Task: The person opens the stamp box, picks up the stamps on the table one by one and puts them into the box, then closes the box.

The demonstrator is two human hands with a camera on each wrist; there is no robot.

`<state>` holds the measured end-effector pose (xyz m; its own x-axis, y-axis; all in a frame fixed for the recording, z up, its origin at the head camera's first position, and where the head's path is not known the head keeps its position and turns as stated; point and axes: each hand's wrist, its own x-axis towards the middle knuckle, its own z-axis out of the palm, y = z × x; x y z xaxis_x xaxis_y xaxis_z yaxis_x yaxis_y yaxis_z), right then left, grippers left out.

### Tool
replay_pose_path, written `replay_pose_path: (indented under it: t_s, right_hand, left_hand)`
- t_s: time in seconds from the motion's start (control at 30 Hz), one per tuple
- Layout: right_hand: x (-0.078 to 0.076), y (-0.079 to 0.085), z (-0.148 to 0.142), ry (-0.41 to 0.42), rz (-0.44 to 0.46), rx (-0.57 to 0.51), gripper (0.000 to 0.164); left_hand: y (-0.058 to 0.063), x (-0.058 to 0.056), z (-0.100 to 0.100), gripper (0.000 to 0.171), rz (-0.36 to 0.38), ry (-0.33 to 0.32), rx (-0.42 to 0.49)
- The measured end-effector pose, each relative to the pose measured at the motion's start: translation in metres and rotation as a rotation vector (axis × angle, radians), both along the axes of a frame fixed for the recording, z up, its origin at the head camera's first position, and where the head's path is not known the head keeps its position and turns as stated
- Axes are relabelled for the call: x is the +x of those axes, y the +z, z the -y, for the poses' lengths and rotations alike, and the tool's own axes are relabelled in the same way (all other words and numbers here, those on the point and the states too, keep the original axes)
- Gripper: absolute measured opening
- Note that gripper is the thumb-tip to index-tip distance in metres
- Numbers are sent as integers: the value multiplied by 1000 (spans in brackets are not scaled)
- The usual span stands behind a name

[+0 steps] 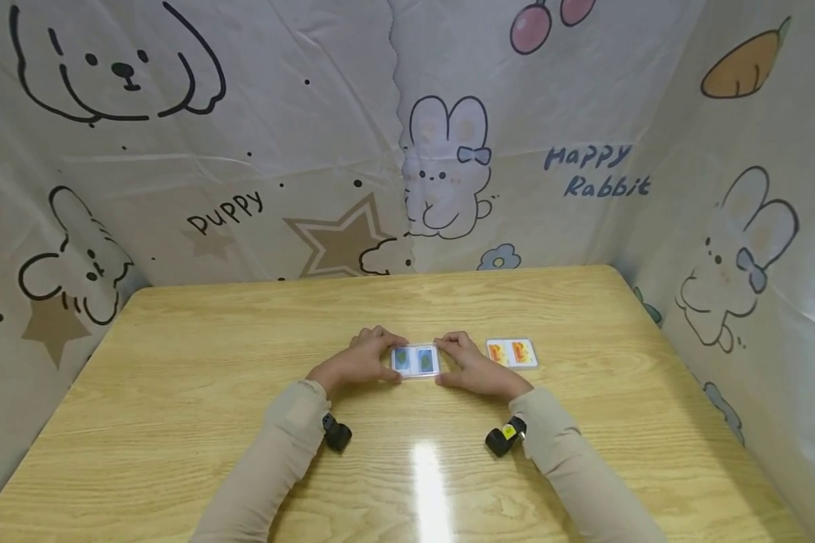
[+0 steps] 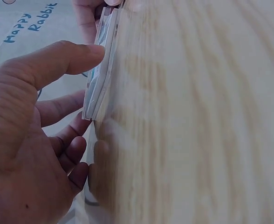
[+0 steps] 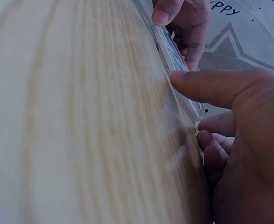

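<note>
Left hand (image 1: pixel 356 363) and right hand (image 1: pixel 472 367) pinch opposite ends of a blue-green card stack (image 1: pixel 416 360) on the wooden counter (image 1: pixel 176 362), fingers curled. An orange card (image 1: pixel 512 353) lies just right.

Just the background stuff

Orange-picture card (image 1: pixel 512 353) sits right of center on the wooden table (image 1: pixel 176 392); cartoon puppy-and-rabbit sheet (image 1: pixel 244 151) fills the top and sides of the frame.
</note>
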<state>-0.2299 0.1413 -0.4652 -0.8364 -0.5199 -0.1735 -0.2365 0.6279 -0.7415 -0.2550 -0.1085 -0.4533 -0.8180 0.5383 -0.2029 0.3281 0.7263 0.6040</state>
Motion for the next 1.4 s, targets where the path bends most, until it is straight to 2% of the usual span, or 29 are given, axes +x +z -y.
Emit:
replay_pose_path:
  t_s: [0.4, 0.67, 0.97, 1.4]
  right_hand:
    - [-1, 0, 2, -7, -1, -1, 69]
    - [-3, -2, 2, 18, -40, 17, 69]
    - [0, 0, 2, -3, -7, 5, 71]
    - [-2, -2, 1, 10, -50, -5, 67]
  left_hand:
    - [3, 3, 2, 63, 16, 9, -14]
    - [3, 3, 2, 63, 31, 16, -9]
    - [2, 4, 2, 67, 28, 7, -14]
    - [4, 4, 3, 72, 23, 13, 11]
